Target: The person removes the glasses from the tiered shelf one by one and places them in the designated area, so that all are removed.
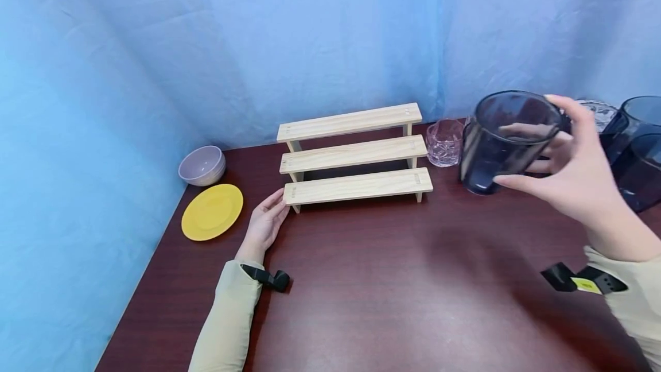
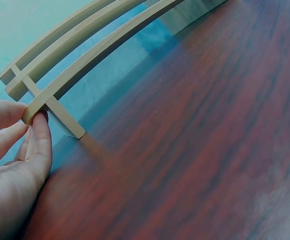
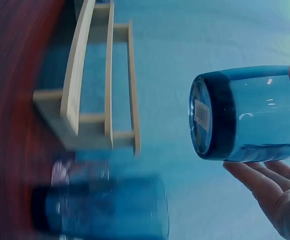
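A three-tier wooden display stand (image 1: 356,185) stands on the dark red table. My left hand (image 1: 265,225) pinches the left end of its lowest board, with the thumb on one side and fingers under it in the left wrist view. Right of the stand, my right hand (image 1: 583,171) grips a dark blue glass tumbler (image 1: 496,157) round its side, mouth up. In the right wrist view the tumbler (image 3: 265,115) is raised above the table, with a label on its base. The stand's boards hold nothing.
A pink cut-glass cup (image 1: 444,142) stands beside the stand. Another blue tumbler (image 3: 110,207) stands near it in the right wrist view. More dark glasses (image 1: 640,159) are at far right. A lilac bowl (image 1: 203,166) and yellow plate (image 1: 212,212) lie left. Blue cloth (image 1: 310,33) hangs behind.
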A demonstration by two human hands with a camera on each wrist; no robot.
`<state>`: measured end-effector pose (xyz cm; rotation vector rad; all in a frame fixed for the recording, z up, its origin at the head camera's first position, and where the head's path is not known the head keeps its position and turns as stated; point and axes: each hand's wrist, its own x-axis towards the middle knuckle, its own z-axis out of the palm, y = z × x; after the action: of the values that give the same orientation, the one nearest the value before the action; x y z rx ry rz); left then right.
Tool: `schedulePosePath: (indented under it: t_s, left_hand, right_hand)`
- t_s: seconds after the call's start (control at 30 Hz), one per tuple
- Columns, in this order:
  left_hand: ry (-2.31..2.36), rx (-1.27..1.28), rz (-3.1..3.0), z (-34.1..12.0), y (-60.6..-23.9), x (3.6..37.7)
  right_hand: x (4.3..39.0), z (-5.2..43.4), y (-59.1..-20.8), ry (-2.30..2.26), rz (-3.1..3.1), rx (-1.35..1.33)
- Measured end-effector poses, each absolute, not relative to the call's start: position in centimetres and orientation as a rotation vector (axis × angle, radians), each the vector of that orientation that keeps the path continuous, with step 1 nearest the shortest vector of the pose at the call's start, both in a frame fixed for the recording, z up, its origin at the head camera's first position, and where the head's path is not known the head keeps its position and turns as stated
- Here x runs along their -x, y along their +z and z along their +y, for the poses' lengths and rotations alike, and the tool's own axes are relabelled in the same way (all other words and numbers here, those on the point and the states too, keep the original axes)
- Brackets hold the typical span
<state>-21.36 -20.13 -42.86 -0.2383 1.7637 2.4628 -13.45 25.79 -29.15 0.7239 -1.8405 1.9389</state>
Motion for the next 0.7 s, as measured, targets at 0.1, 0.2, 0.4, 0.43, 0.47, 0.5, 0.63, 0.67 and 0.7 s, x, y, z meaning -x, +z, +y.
schedulePosePath:
  t_s: [0.1, 0.2, 0.4, 0.43, 0.47, 0.5, 0.63, 0.67, 0.7]
  left_hand:
    - [2.455, 0.243, 1.778, -20.1, -43.0, 21.4]
    - [2.458, 0.249, 1.772, -20.1, -43.2, 21.5]
    - [2.454, 0.271, 1.759, -20.2, -43.1, 21.3]
    - [2.448, 0.272, 1.763, -20.2, -43.1, 21.3]
    - [2.445, 0.277, 1.76, -20.2, -43.1, 21.2]
    - [2.447, 0.282, 1.754, -20.2, -43.0, 21.2]
    - [2.452, 0.283, 1.745, -20.2, -42.8, 21.2]
    - [2.457, 0.289, 1.738, -20.1, -42.7, 21.2]
    - [2.454, 0.284, 1.745, -20.1, -42.7, 21.2]
  right_hand:
    - [12.6, 27.8, -29.8, 1.697, -2.056, -0.509]
    - [12.1, 29.6, -30.6, 1.479, -2.188, -0.305]
    - [11.8, 31.8, -32.1, 1.432, -2.185, -0.074]
    - [11.6, 32.0, -32.3, 1.396, -2.219, -0.004]
    - [11.4, 32.2, -32.5, 1.376, -2.239, 0.062]
    - [11.2, 32.3, -32.6, 1.356, -2.262, 0.14]
    - [11.2, 33.1, -33.6, 1.251, -2.333, 0.414]
    - [11.3, 33.5, -34.0, 1.262, -2.323, 0.447]
    - [11.6, 34.0, -34.5, 1.284, -2.311, 0.48]
